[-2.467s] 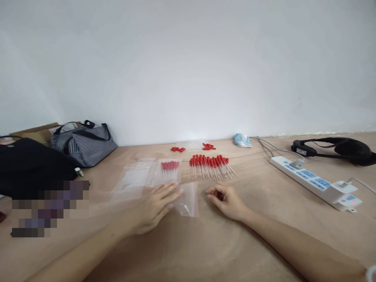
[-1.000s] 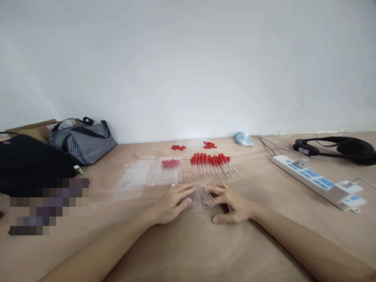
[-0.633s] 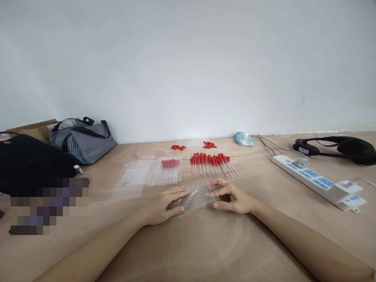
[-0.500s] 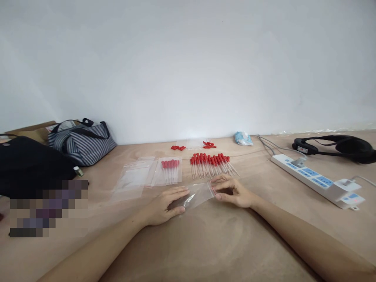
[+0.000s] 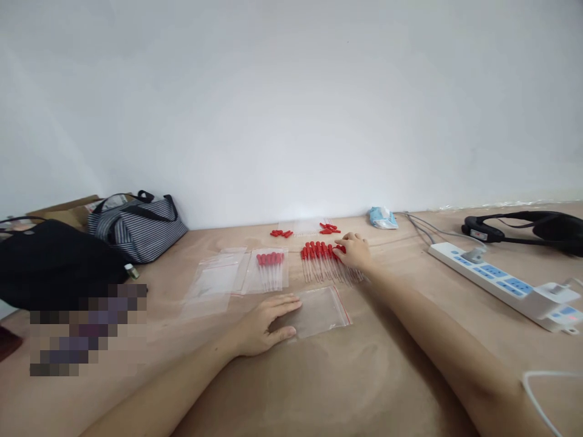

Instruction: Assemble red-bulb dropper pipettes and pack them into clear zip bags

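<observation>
My left hand [image 5: 268,325] lies on the left end of a clear zip bag [image 5: 319,309], its fingers stretched out and the thumb apart. The bag lies flat, and its red-lined edge points right. Beyond it is a row of droppers [image 5: 316,258] with red rubber bulbs and clear tips toward me. My right hand [image 5: 356,252] reaches over the right end of this row, with thumb and fingers bent around a red bulb. It covers some of the droppers there. To the left, another zip bag [image 5: 285,279] has several red-bulbed droppers in or under it; I cannot tell which.
More clear bags [image 5: 212,282] lie left. Loose red bulbs [image 5: 281,233] and clear tubes [image 5: 306,230] are near the wall. A tissue pack [image 5: 383,217], a power strip [image 5: 489,273] and a black headset [image 5: 523,227] stand right; a striped bag [image 5: 141,227] and black bag [image 5: 54,261] left.
My right hand has left the zip bag's red-lined edge and moved away from me to the right end of the dropper row. My left hand stays on the bag, which now lies flatter.
</observation>
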Demonstrator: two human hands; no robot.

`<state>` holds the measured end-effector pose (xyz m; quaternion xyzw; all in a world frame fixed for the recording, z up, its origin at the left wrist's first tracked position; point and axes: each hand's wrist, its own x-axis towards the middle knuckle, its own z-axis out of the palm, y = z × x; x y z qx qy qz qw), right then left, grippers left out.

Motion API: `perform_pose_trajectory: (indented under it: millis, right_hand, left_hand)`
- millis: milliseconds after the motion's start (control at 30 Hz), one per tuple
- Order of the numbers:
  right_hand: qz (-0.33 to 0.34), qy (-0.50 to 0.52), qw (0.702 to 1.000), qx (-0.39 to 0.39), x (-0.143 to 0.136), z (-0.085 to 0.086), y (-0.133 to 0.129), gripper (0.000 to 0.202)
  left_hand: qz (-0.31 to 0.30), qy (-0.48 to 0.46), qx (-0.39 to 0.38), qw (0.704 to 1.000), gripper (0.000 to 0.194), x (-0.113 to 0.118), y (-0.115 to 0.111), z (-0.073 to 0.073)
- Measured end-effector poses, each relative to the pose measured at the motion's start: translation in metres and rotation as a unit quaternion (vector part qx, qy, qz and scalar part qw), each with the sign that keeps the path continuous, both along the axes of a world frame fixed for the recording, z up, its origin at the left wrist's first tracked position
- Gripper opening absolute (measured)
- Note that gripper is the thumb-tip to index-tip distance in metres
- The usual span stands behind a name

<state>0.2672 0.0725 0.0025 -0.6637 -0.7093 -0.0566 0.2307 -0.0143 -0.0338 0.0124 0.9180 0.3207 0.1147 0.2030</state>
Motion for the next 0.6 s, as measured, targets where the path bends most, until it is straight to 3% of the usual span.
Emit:
perform_pose_trajectory:
  millis: [133,400,600]
  right_hand:
    - [0.015,-0.013,0.999,-0.027,-0.003,-0.003,0.009,0.027]
    - [0.024,0.094,0.995,-0.015,-0.002,0.000,0.015,0.015]
    - [0.086,0.198,0.976,-0.020,0.013,0.014,-0.003,0.019]
  left_hand:
    - [0.002,0.003,-0.004,1.000,0.045,0.000,-0.001,0.002]
    - [-0.004,0.007,0.005,1.000,0.044,0.001,0.001,0.001]
    - [0.007,0.006,-0.004,1.000,0.046,0.000,0.000,-0.001]
